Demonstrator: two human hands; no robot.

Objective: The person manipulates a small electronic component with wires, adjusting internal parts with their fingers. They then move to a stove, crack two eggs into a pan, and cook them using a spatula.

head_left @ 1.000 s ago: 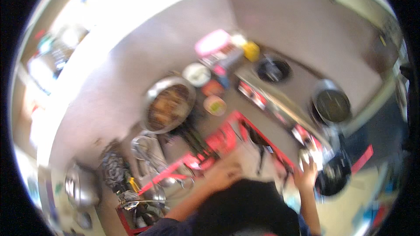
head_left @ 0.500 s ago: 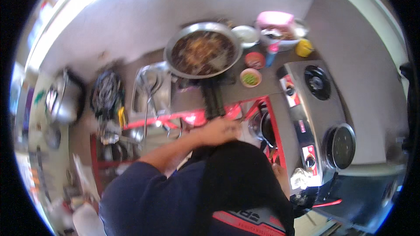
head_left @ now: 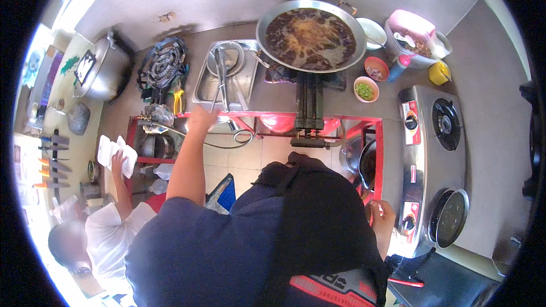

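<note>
My left hand (head_left: pixel 201 119) is stretched forward at the front edge of a steel tray (head_left: pixel 199 92). Motion smears its fingers, close to the handles of the tongs (head_left: pixel 222 82) lying in the tray with a strainer (head_left: pixel 234 51). My right hand (head_left: pixel 383 216) is low by the right side of my body, beside the two-burner stove (head_left: pixel 420 165). Its fingers are curled, with a small whitish bit showing at them. A wide pan (head_left: pixel 311 40) of bubbling dark oil, food frying in its middle, sits on a burner ahead of me.
Right of the pan stand a bowl of chopped greens (head_left: pixel 365 89), an orange bowl (head_left: pixel 376 69) and a tub (head_left: pixel 424 42). A co-worker in a white shirt (head_left: pixel 116 239) holds an open white box (head_left: pixel 116 156) at left. A second burner (head_left: pixel 161 65) and large pot (head_left: pixel 108 68) stand far left.
My left hand has moved from in front of the pan's burner leftward to the steel tray. My right hand shows more fully. The co-worker with the white box has come into clear view.
</note>
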